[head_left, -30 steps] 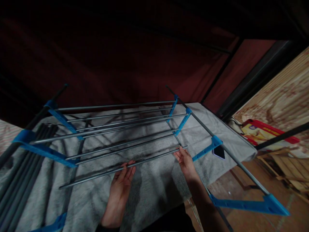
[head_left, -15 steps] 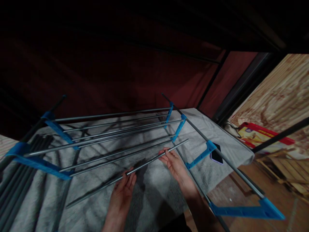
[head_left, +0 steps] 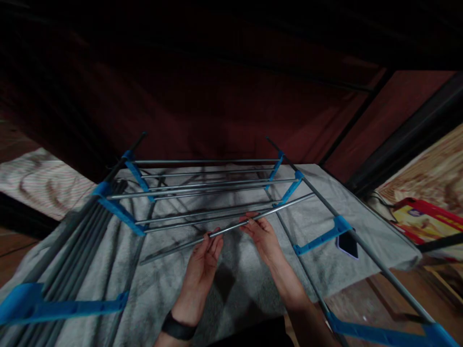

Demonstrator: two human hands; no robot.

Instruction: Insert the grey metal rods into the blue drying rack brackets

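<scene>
A thin grey metal rod (head_left: 231, 227) slants across in front of me, its right end higher than its left. My left hand (head_left: 207, 250) pinches it left of the middle; a dark band sits on that wrist. With its fingertips my right hand (head_left: 261, 232) grips the same rod further right. Behind it stands a rack frame of grey tubes with blue plastic brackets (head_left: 123, 215) on both sides. Several crossbars (head_left: 202, 184) span the brackets at the back. The nearer right bracket (head_left: 321, 236) and nearer left bracket (head_left: 65, 308) carry no crossbar.
A grey cloth (head_left: 249, 284) covers the surface under the rack. Several loose tubes (head_left: 77, 250) lie along the left side. A phone (head_left: 347, 246) rests by the right rail. Beyond the right edge is a red and yellow box (head_left: 427, 219). A dark red panel (head_left: 217, 115) rises behind.
The view has swung left, bringing the near left bracket into sight. Both hands still hold the rod, whose right end now reaches up beside the right rail.
</scene>
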